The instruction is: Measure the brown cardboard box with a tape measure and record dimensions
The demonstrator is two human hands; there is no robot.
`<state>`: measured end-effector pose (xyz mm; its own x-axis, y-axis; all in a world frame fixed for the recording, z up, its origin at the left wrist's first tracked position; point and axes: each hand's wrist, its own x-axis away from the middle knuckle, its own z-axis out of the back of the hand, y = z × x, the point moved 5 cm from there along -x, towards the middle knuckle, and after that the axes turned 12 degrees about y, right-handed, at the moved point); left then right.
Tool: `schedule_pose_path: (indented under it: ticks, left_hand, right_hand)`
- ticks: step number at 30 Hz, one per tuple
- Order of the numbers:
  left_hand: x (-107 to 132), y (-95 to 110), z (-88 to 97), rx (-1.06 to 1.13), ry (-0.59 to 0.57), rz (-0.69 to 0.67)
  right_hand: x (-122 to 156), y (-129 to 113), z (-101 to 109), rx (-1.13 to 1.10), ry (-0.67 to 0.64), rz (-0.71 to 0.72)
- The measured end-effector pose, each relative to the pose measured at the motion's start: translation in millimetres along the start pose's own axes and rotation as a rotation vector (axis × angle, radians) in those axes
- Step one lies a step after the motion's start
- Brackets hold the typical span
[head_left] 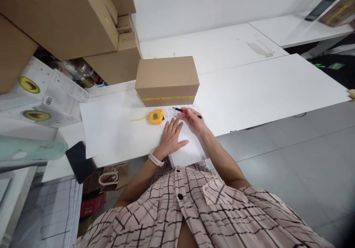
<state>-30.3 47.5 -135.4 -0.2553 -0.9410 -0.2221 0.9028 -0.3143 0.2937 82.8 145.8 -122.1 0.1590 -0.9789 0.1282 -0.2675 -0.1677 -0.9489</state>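
Note:
My right hand (192, 119) is closed around a black and red pen (181, 110), its tip pointing left over the upper part of a white paper (187, 142). Rows of small writing or print show on that part of the sheet, too small to read. With fingers spread, my left hand (171, 137) lies flat on the same paper. Just left of the writing sits a yellow tape measure (155, 116), a short length of its tape out to the left. Behind both hands stands a closed cardboard box (168, 74) with a yellow strip along its front.
Large cardboard boxes (61, 19) are stacked at the left, above white boxes with avocado pictures (55, 96). A blank white sheet (104, 126) lies on the white table (249, 96). A dark phone or tablet (80, 162) rests at the table's left corner.

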Motion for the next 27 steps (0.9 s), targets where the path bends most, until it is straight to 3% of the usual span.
schedule_pose_path:
  ticks: [4, 6, 11, 27]
  left_hand:
    - [-0.9, -0.7, 3.0, 0.052, 0.016, 0.025]
    - [-1.1, -0.7, 3.0, 0.071, 0.023, 0.041]
    - [-4.7, 0.1, 4.1, 0.064, 0.066, 0.101]
    - [-5.9, 0.2, 2.1, 0.08, 0.071, 0.114]
  right_hand:
    - [-29.6, 11.2, -6.7, 0.13, 0.185, 0.113]
    - [-36.2, 12.6, -11.1, 0.244, 0.152, 0.147]
    - [-35.1, 10.2, -15.2, 0.338, -0.078, 0.159]
    - [-43.8, 10.3, -14.7, 0.532, 0.057, 0.336]
